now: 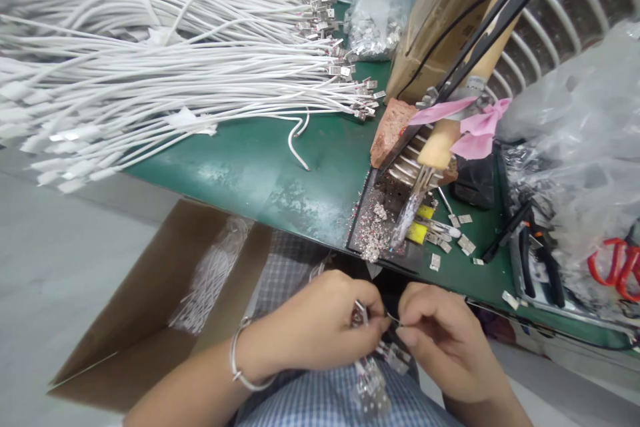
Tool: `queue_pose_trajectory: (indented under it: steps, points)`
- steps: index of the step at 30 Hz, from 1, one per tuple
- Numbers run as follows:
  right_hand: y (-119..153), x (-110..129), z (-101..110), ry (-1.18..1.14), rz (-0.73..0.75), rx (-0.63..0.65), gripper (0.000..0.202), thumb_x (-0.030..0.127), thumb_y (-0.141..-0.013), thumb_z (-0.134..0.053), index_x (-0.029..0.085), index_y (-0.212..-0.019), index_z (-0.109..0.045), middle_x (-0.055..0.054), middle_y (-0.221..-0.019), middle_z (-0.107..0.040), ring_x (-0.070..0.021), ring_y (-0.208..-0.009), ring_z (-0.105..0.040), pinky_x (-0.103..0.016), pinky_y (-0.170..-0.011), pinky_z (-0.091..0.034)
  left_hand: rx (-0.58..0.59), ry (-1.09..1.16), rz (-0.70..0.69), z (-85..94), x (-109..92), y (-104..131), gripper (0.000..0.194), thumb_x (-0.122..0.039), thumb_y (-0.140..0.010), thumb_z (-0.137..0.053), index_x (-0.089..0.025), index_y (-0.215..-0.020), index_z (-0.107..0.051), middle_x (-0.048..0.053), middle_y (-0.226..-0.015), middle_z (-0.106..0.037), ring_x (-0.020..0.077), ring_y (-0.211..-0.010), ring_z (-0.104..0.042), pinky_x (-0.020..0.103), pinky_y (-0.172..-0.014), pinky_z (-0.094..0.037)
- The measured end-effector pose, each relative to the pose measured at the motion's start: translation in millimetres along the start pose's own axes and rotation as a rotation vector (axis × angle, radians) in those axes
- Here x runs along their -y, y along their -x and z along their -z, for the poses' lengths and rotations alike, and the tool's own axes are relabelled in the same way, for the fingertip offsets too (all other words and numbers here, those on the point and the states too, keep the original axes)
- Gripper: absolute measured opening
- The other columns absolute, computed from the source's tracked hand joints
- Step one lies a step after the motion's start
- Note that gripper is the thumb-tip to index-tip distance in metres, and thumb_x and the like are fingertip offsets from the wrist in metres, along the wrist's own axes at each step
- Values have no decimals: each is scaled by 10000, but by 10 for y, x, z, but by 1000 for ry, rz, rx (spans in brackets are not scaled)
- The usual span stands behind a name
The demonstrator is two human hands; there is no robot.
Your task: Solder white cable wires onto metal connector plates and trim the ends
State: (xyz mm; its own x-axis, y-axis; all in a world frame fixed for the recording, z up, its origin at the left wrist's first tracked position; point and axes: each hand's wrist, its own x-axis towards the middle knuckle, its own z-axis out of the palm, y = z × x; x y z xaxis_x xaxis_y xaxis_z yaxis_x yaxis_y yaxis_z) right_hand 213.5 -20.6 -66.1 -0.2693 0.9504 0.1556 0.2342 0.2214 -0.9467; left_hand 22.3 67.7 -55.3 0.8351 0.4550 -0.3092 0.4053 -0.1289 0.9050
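My left hand is closed around several cables with metal USB connectors, which hang below it over a blue checked cloth. Its thumb and index finger pinch together at the right end. Close beside it, my right hand pinches a thin wire that runs between the fingertips of both hands. Both hands are just in front of the green table. The wire's ends are too small to tell.
Bundled white cables cover the table's left. A soldering iron with a wooden handle lies over a black tray of solder bits. Red scissors and plastic bags are at right. An open cardboard box stands lower left.
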Motion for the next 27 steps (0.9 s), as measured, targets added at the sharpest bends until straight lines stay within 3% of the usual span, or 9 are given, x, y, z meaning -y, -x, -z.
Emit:
queue_pose_trajectory:
  steps: [2, 4, 9, 12, 14, 21, 27]
  points:
    - [-58, -3, -64, 57, 30, 23, 216, 206, -901, -596, 205, -1103, -519, 13, -740, -484, -62, -669, -465, -164, -592, -361, 48, -49, -11, -44, -3, -15, 81, -211, -751, -571, -146, -794, -595, 0, -668, -609, 116, -581, -528, 228, -558, -346]
    - [-109, -2, -118, 91, 64, 31, 267, 209, -890, -601, 200, -1140, -509, 22, -733, -489, -56, -655, -468, -161, -596, -367, 77, -67, -7, -78, 7, -20, 157, -227, -717, -579, -154, -855, -562, 23, -765, -638, 156, -641, -562, 259, -581, -359]
    - [-115, 5, -153, 83, -13, 36, 144, 52, -807, -498, 171, -886, -484, 23, -734, -538, -45, -621, -454, -165, -597, -360, 49, -131, 49, -96, 25, -12, 162, -262, -702, -539, -190, -781, -418, -18, -630, -510, 143, -534, -444, 265, -492, -254]
    - [-96, 3, -130, 53, -44, 15, 256, 49, -812, -515, 190, -1025, -507, 39, -720, -524, -31, -560, -404, -145, -550, -340, 46, -86, 37, -91, 19, -16, 158, -244, -706, -531, -190, -787, -406, -30, -632, -504, 129, -533, -437, 259, -493, -257]
    - [-107, 3, -107, 59, -9, 33, 311, 57, -832, -507, 194, -1111, -528, 24, -739, -543, -41, -605, -456, -146, -582, -374, 41, -71, 35, -91, 15, -20, 163, -244, -714, -533, -191, -780, -395, -37, -620, -484, 123, -522, -422, 255, -491, -252]
    - [-124, -25, -62, -5, -39, 82, 79, 96, -827, -555, 157, -869, -528, -2, -766, -570, -61, -682, -505, -164, -600, -375, 43, -101, 33, -75, 4, -23, 182, -271, -722, -557, -185, -782, -408, -23, -636, -495, 126, -533, -426, 254, -495, -234]
    - [-121, -3, -29, 89, -20, 103, 281, 61, -828, -573, 191, -1076, -559, 27, -771, -556, -30, -610, -409, -134, -548, -324, 36, -82, 14, -84, 2, -22, 191, -281, -734, -552, -187, -789, -395, -20, -621, -489, 118, -512, -412, 246, -485, -225]
